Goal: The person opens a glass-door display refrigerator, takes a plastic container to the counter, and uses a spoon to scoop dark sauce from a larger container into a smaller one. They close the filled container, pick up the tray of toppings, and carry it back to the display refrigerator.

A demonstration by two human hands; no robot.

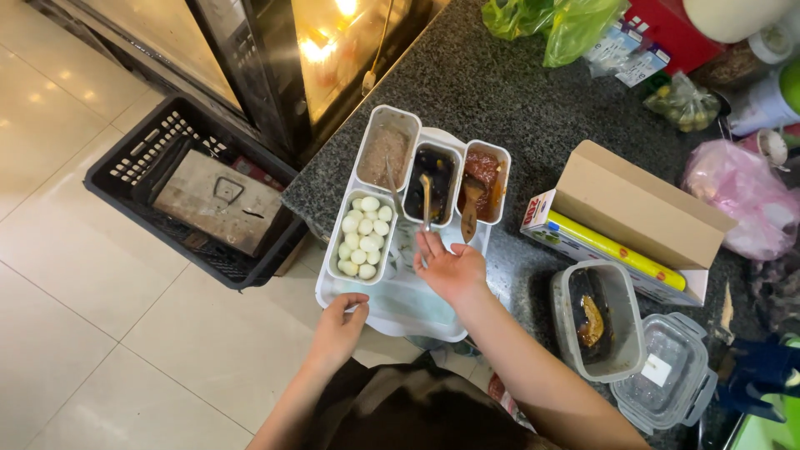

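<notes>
Item one, the white tray (pixel 392 321): it lies at the edge of the dark speckled counter (pixel 517 100), its near side overhanging the tiled floor (pixel 75 333). Our left hand (pixel 339 323) grips the tray's near-left rim, fingers curled over the edge. Our right hand (pixel 450 268) rests above the tray's middle, fingers loosely spread and pointing at the tubs; it grasps nothing that we can see, though its fingertips sit just below the handle of a spoon (pixel 426 200).

Item two, four white tubs on the tray:
- tub of small white peeled eggs (pixel 364 236), near left;
- tub of greyish-brown paste (pixel 383 152), far left;
- tub of dark sauce (pixel 435 177), far middle, with the spoon standing in it;
- tub of reddish-brown sauce (pixel 483 179), far right, holding a wooden spoon (pixel 471 208).

Item three, to the right of the tray: an open cardboard box (pixel 629 212) with a yellow roll inside; a clear container (pixel 598 318) with dark leftovers; a clear lid (pixel 667 371) touching it on the right.

Item four, far end of the counter: green plastic bags (pixel 554 21), a pink bag (pixel 737 196), a small bag of greenish fruit (pixel 685 102).

Item five, on the floor to the left: a black plastic crate (pixel 192 196) beside a lit glass cabinet (pixel 333 50).
</notes>
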